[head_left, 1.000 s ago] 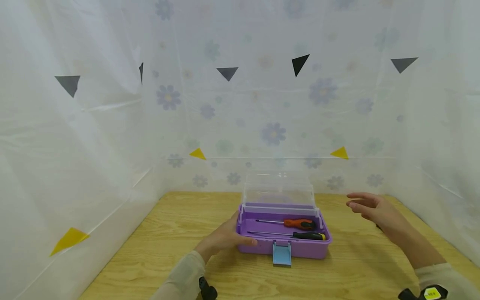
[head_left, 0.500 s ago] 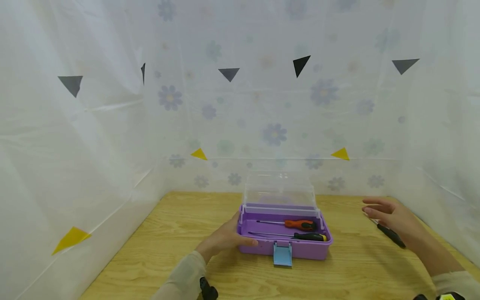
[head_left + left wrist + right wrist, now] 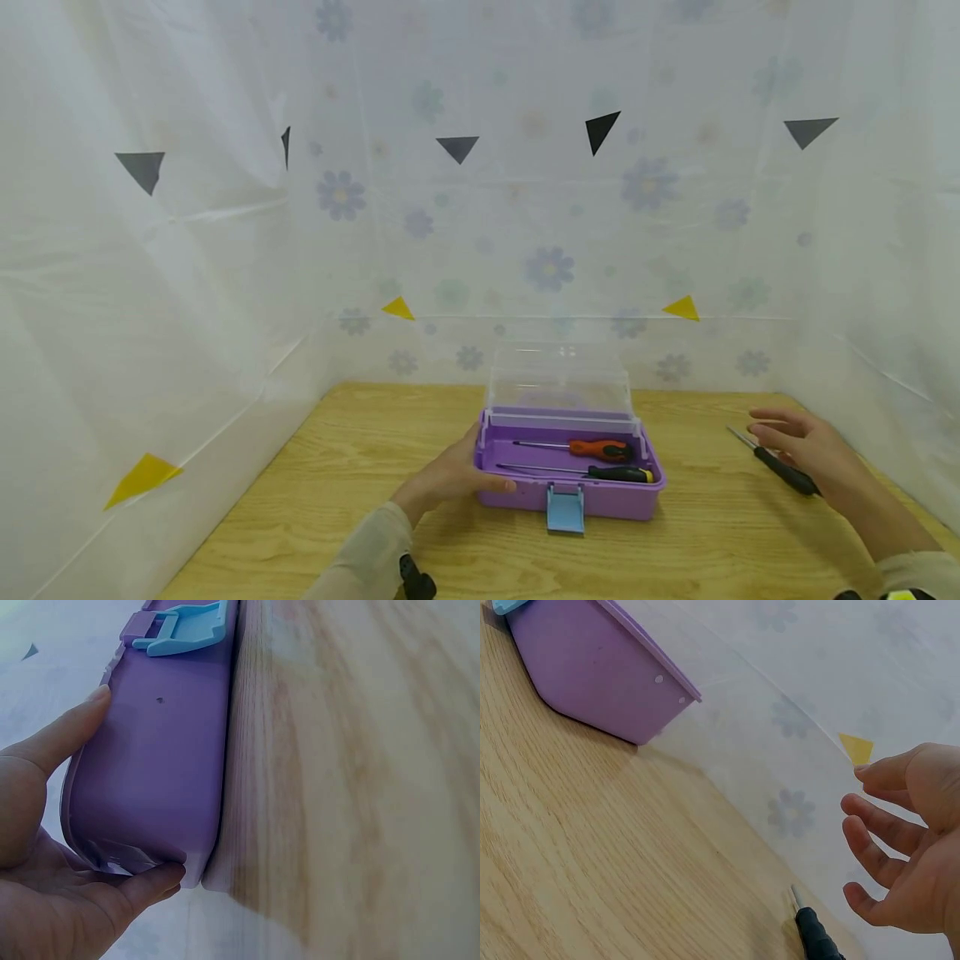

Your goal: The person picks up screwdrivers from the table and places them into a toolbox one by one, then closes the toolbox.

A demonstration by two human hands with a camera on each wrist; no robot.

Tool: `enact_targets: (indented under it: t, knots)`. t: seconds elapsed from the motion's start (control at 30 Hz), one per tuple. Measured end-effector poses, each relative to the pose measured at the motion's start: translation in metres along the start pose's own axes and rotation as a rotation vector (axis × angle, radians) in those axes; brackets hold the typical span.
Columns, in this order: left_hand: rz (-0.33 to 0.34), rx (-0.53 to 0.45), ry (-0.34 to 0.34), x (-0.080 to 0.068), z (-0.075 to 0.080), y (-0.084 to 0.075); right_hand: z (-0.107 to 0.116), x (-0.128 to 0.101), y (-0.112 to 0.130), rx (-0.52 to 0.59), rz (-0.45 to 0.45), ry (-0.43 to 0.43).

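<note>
Purple toolbox (image 3: 622, 502) gripped by the left hand (image 3: 450, 475), clear lid (image 3: 558, 382) raised, right hand (image 3: 813, 454) loosely spread, partly hiding a black-handled screwdriver (image 3: 782, 472), wooden worktop (image 3: 375, 433), far flowered sheet (image 3: 487, 217)

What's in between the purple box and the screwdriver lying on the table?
Nothing, just bare wooden table between the purple box and the screwdriver. The head view shows it, and so does the right wrist view.

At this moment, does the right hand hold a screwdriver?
No, the right wrist view shows its fingers apart from the screwdriver on the table.
</note>
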State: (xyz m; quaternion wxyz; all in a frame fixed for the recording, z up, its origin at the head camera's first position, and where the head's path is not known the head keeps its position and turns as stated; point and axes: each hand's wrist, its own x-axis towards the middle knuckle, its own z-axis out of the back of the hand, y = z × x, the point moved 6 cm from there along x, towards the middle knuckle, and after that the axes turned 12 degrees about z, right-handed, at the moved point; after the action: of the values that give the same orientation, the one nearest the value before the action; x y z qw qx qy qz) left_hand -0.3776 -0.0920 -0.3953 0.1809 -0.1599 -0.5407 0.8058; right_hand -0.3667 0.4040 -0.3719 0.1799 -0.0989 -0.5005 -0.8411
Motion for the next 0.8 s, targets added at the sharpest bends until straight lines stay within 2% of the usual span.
enact_targets:
  t: [0.43, 0.67, 0.8]
  knots:
    - [-0.014, -0.015, 0.021, 0.0, -0.001, -0.003, 0.017, -0.008, -0.026, -0.125, -0.089, -0.017]
    - [-0.013, -0.011, 0.024, 0.0, -0.001, -0.002, 0.021, -0.011, -0.035, -0.163, -0.086, -0.025]
    - [-0.012, -0.014, 0.026, 0.0, 0.0, -0.002, 0.022, -0.01, -0.037, -0.221, -0.083, -0.032]
